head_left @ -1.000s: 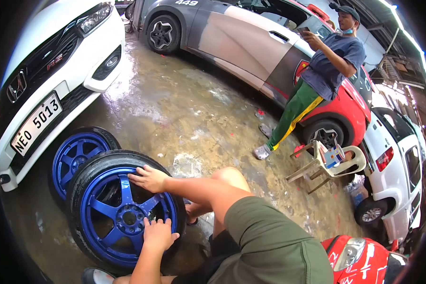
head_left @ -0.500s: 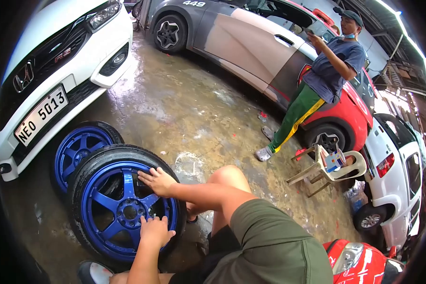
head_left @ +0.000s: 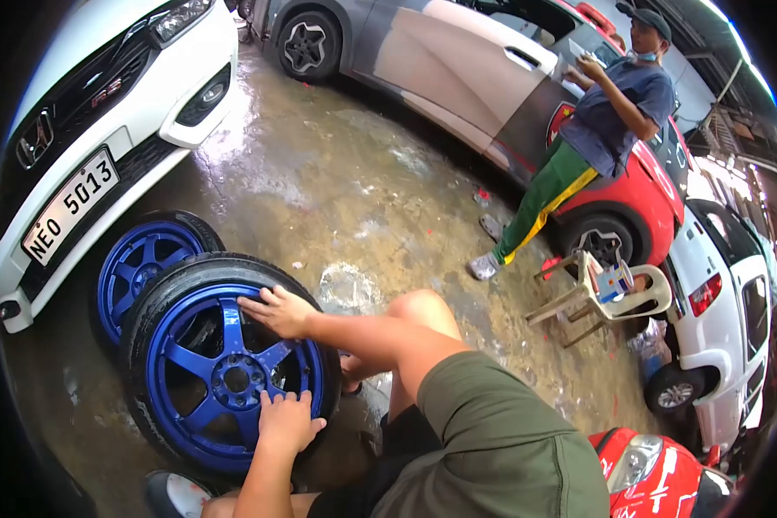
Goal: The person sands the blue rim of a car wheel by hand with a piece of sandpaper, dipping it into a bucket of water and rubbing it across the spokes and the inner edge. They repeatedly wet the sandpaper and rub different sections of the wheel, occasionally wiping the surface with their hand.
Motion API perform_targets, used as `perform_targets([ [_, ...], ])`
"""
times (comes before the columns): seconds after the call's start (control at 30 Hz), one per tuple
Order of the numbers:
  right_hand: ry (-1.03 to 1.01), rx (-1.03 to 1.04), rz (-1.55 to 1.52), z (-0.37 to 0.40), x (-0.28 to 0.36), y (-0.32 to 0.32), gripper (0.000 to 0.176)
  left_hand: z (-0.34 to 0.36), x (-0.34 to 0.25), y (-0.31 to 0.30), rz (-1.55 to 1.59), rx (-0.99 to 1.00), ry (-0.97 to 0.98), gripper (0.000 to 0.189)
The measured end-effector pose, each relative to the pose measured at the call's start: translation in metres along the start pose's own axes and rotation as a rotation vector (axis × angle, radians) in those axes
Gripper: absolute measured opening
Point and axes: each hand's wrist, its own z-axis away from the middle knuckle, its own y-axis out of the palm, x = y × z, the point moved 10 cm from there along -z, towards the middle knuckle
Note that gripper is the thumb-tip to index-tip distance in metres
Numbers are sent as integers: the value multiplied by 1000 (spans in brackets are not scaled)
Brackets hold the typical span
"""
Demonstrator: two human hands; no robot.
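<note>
A blue multi-spoke wheel with a black tire is in front of my legs. My right hand lies on its upper right part, fingers stretched out across a spoke near the rim. Lower down, my left hand rests with spread fingers on the spokes just beside the hub. Neither hand is wrapped round anything. Whatever lies under the palms is hidden. A second blue wheel with a tire is partly covered behind the first.
A white car's front bumper is close at the upper left. Across the wet, stained floor, a person stands by a partly grey car. A plastic chair holding items, a white vehicle and a red car part are to the right.
My right hand has slid slightly left along the wheel, over the upper spoke. My left hand stays near the hub. The standing person's hands and head have shifted a little.
</note>
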Motion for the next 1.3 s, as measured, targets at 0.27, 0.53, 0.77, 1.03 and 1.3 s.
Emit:
perform_targets([
  [0.27, -367, 335, 190, 39, 9, 25, 37, -4, 6, -9, 33, -1, -14, 70],
  [0.53, -482, 357, 465, -28, 11, -4, 49, -11, 2, -17, -2, -27, 7, 70],
  [0.77, -301, 338, 153, -6, 10, 11, 32, -10, -1, -11, -16, -26, 27, 69],
  [1.03, -431, 210, 316, -37, 4, -14, 26, -8, 3, -18, -14, -14, -12, 69],
  [1.3, -550, 402, 193, 21, 13, 35, 28, -2, 9, -32, 31, -52, -29, 69],
])
